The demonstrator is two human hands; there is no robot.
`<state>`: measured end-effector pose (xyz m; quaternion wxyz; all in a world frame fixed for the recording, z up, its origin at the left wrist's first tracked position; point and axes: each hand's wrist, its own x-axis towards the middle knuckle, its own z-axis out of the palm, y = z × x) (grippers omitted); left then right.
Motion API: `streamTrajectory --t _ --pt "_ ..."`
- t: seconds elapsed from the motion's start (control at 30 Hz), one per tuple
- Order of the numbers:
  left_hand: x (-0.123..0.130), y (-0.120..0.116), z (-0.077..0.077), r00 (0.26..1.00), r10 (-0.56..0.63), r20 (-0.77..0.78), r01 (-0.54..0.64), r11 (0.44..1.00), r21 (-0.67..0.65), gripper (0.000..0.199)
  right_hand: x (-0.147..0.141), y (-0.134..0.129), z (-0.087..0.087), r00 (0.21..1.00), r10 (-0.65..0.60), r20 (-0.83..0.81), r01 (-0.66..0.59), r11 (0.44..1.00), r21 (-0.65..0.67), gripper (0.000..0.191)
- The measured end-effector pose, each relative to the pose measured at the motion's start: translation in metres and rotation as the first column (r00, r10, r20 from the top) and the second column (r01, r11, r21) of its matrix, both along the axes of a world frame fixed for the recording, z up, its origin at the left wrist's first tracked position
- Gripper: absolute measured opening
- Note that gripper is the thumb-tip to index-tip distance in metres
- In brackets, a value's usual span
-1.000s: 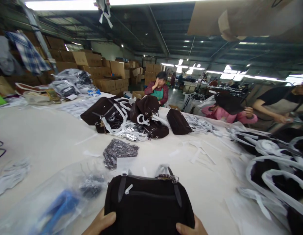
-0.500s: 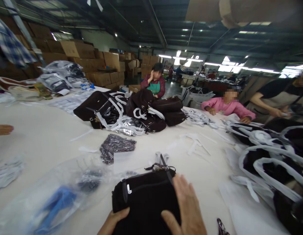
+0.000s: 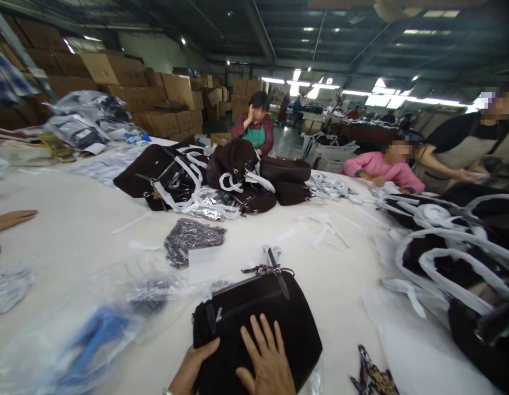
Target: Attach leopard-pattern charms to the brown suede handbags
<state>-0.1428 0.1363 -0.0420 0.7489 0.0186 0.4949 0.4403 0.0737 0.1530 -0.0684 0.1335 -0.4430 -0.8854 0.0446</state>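
Black handbag (image 3: pixel 298 310), one: at the near side of the white tabletop (image 3: pixel 81 219). Left hand (image 3: pixel 193 365): gripping its left edge, thumb on the front. Right hand (image 3: pixel 267 362): flat against the front, fingers spread wide.

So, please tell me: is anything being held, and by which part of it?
The black bag: the left grip holds its left side, thumb on the front. The right grip only lies flat on the front.

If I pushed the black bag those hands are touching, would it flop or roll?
The black bag might keep its shape, because its sides look filled out. It probably wouldn't roll, since its front is broad and flattish.
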Motion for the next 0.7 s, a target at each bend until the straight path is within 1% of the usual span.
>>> streamTrajectory --t 0.13,0.2,0.27,0.33,0.37,0.4,0.43,0.47,0.5,0.53,0.57,0.6,0.63,0.67,0.7 --pt "0.0 0.001 -0.007 1.0 0.007 -0.005 -0.007 1.0 0.008 0.049 -0.003 -0.005 -0.004 0.997 -0.023 -0.069 0.022 1.0 -0.015 0.08" --pt "-0.001 0.001 -0.009 1.0 -0.002 0.004 0.002 1.0 0.006 0.049 -0.005 -0.005 -0.002 0.992 -0.034 -0.12 0.029 0.999 -0.044 0.077" --pt "-0.002 0.002 -0.011 1.0 -0.01 0.02 0.01 1.0 0.002 0.049 -0.007 -0.001 0.009 0.982 -0.052 -0.18 0.033 0.993 -0.11 0.071" --pt "-0.004 0.001 -0.014 0.999 -0.008 0.04 0.008 1.0 -0.005 0.048 -0.007 0.004 0.028 0.959 -0.078 -0.272 0.018 0.976 -0.215 0.059" --pt "-0.005 0.0 -0.015 0.999 -0.002 0.044 0.002 1.0 -0.012 0.048 -0.006 0.006 0.039 0.931 -0.117 -0.346 0.015 0.959 -0.284 0.05" --pt "-0.006 -0.002 -0.016 0.999 0.003 0.047 -0.002 1.0 -0.021 0.048 -0.002 0.005 0.049 0.879 -0.193 -0.437 0.027 0.933 -0.358 0.043" --pt "-0.008 -0.004 -0.016 0.999 0.006 0.048 -0.004 1.0 -0.03 0.048 0.003 0.003 0.059 0.792 -0.307 -0.528 0.059 0.898 -0.435 0.037" --pt "-0.009 -0.006 -0.015 0.999 0.013 0.048 -0.011 0.999 -0.033 0.048 0.009 -0.004 0.066 0.666 -0.447 -0.597 0.108 0.85 -0.515 0.034" --pt "-0.01 -0.009 -0.013 0.998 0.024 0.049 -0.023 0.999 -0.029 0.048 0.016 -0.014 0.072 0.509 -0.588 -0.628 0.169 0.784 -0.597 0.034" --pt "-0.011 -0.013 -0.009 0.998 0.04 0.055 -0.04 0.999 -0.017 0.049 0.022 -0.027 0.075 0.34 -0.71 -0.617 0.225 0.698 -0.679 0.038" --pt "-0.011 -0.018 -0.004 0.996 0.056 0.065 -0.056 0.998 0.0 0.05 0.028 -0.042 0.077 0.18 -0.8 -0.572 0.254 0.599 -0.759 0.044" --pt "-0.009 -0.024 0.002 0.995 0.068 0.076 -0.069 0.997 0.017 0.051 0.033 -0.058 0.077 0.044 -0.864 -0.502 0.238 0.497 -0.834 0.051" --pt "-0.007 -0.031 0.009 0.994 0.071 0.082 -0.074 0.997 0.032 0.053 0.035 -0.073 0.076 -0.062 -0.907 -0.416 0.158 0.402 -0.902 0.058" --pt "-0.003 -0.039 0.017 0.995 0.066 0.08 -0.07 0.996 0.05 0.056 0.035 -0.086 0.076 -0.138 -0.933 -0.333 0.021 0.334 -0.942 0.065" --pt "0.001 -0.048 0.025 0.997 0.052 0.063 -0.057 0.995 0.077 0.059 0.033 -0.095 0.076 -0.188 -0.945 -0.268 -0.149 0.297 -0.943 0.07"
